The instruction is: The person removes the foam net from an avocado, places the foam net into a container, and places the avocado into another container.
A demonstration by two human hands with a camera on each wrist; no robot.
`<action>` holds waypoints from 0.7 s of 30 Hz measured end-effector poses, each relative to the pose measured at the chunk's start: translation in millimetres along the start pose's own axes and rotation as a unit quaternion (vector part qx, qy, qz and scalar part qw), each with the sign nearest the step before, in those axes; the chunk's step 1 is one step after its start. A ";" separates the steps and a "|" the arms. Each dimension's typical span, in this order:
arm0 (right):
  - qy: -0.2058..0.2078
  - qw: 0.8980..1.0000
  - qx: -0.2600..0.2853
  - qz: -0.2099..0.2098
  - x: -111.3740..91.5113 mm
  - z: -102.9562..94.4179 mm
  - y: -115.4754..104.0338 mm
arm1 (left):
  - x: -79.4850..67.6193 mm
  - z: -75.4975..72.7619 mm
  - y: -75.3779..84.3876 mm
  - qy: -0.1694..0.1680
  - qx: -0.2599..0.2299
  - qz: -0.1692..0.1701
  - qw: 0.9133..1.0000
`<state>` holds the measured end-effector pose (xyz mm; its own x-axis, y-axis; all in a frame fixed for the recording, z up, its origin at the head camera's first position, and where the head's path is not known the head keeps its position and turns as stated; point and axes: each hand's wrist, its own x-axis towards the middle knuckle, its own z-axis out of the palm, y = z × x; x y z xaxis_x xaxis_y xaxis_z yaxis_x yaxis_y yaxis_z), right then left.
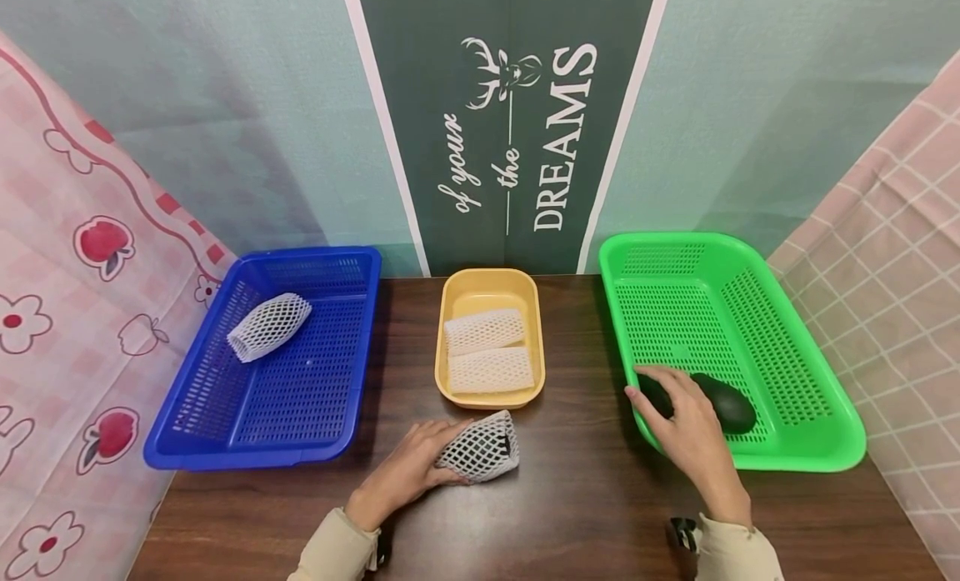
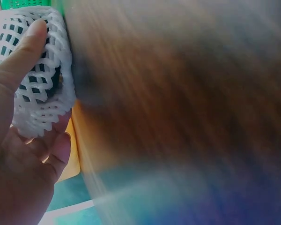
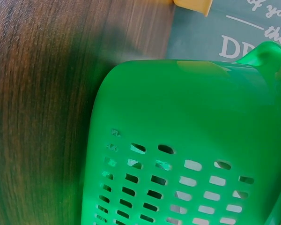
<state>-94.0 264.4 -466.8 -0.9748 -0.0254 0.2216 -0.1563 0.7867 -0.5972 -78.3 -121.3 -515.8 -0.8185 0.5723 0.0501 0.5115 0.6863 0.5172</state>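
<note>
My left hand [image 1: 416, 464] grips a white foam fruit net [image 1: 480, 449] above the table, in front of the yellow tray. Something dark shows through its mesh; in the left wrist view the thumb presses along the net [image 2: 56, 51] and the fingers curl underneath. At the near left corner of the green basket [image 1: 810, 458], my right hand [image 1: 686, 423] holds a dark oval fruit [image 1: 654, 391] between thumb and fingers. Another dark oval fruit [image 1: 726, 404] lies just right of that hand. The right wrist view shows only the basket's outside, with the hand hidden.
Two flat white foam nets [image 1: 491, 370] lie in the yellow tray [image 1: 489, 279] at the middle back. On the left, a blue basket [image 1: 300, 414] contains a plump white foam net [image 1: 270, 326]. Printed cloths hang behind and at both sides of the brown wooden table [image 1: 562, 514].
</note>
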 end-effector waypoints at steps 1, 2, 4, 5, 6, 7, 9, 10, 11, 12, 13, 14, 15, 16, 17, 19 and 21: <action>0.000 1.000 0.000 0.000 0.0 0.0 -0.1 | 0.2 -0.2 -0.4 0.000 0.001 0.002 1.000; 0.001 1.000 0.001 -0.001 -0.1 0.0 -0.3 | 0.4 -0.4 -1.0 0.000 0.001 0.002 1.000; 0.004 1.000 0.001 -0.001 -0.2 0.0 -0.5 | 0.6 -0.8 -1.8 0.000 0.005 0.002 1.000; 0.006 1.000 0.002 -0.002 -0.3 0.0 -0.6 | 0.6 -1.1 -2.1 0.001 0.007 0.002 1.000; 0.008 1.000 0.003 -0.003 -0.3 0.1 -0.7 | 0.7 -1.3 -2.5 0.002 0.009 0.003 1.000; 0.010 1.000 0.003 -0.005 -0.3 0.1 -0.8 | 0.7 -1.3 -2.8 0.004 0.010 0.004 1.000; 0.014 1.000 0.005 -0.008 -0.2 0.2 -1.0 | 0.7 -1.6 -3.0 0.006 0.012 0.006 1.000; 0.017 1.000 0.006 -0.010 -0.3 0.2 -1.2 | 0.7 -1.7 -3.0 0.008 0.012 0.006 1.000; 0.019 1.000 0.006 -0.012 -0.3 0.3 -1.3 | 0.7 -1.9 -2.9 0.009 0.014 0.007 1.000; 0.020 1.000 0.006 -0.013 -0.4 0.3 -1.4 | 0.7 -1.9 -2.7 0.010 0.015 0.008 1.000; 0.023 1.000 0.006 -0.014 -0.4 0.4 -1.5 | 0.7 -2.0 -2.6 0.011 0.016 0.008 1.000; 0.024 1.000 0.005 -0.015 -0.5 0.6 -1.4 | 0.7 -2.2 -2.4 0.012 0.017 0.007 1.000; 0.026 1.000 0.004 -0.016 -0.6 0.7 -1.4 | 0.7 -2.1 -2.2 0.013 0.017 0.007 1.000; 0.028 0.999 0.003 -0.017 -0.6 0.8 -1.3 | 0.6 -2.4 -2.1 0.013 0.017 0.006 1.000; 0.030 0.999 0.002 -0.019 -0.6 1.0 -1.1 | 0.7 -2.4 -1.9 0.013 0.019 0.006 1.000; 0.035 0.999 0.003 -0.022 -0.6 1.3 -0.8 | 0.8 -2.5 -1.6 0.015 0.023 0.005 1.000; 0.041 0.999 0.004 -0.027 -0.4 1.6 -0.5 | 1.1 -2.0 -1.6 0.018 0.028 0.007 0.999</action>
<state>-93.9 263.0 -467.8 -0.9486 -0.0168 0.3159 -0.2100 0.7804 -0.5890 -80.5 -122.7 -514.8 -0.8199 0.5659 0.0871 0.5352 0.7036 0.4675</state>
